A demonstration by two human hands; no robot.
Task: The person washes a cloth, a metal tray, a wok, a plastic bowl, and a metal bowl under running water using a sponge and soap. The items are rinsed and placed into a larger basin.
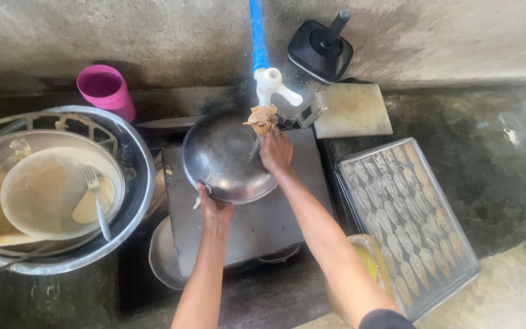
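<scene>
A steel bowl (229, 159) sits on a flat tray (257, 219) at the sink floor's (500, 164) middle, under the tap (273, 85). A basin (138, 183) holding plates (44, 189) and a fork (97, 198) lies left; a mould tray (406, 219) right; a cup (106, 90) at the back-left edge.

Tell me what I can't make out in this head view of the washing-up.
- Head view: whether water runs from the tap; too fine to see.
- Fingers of the right hand are curled around the scrubber, grip hidden.
- Left hand covers part of the steel bowl rim.
- The dish under the flat tray is mostly covered.
- The yellow container is hidden behind the right forearm.
</scene>
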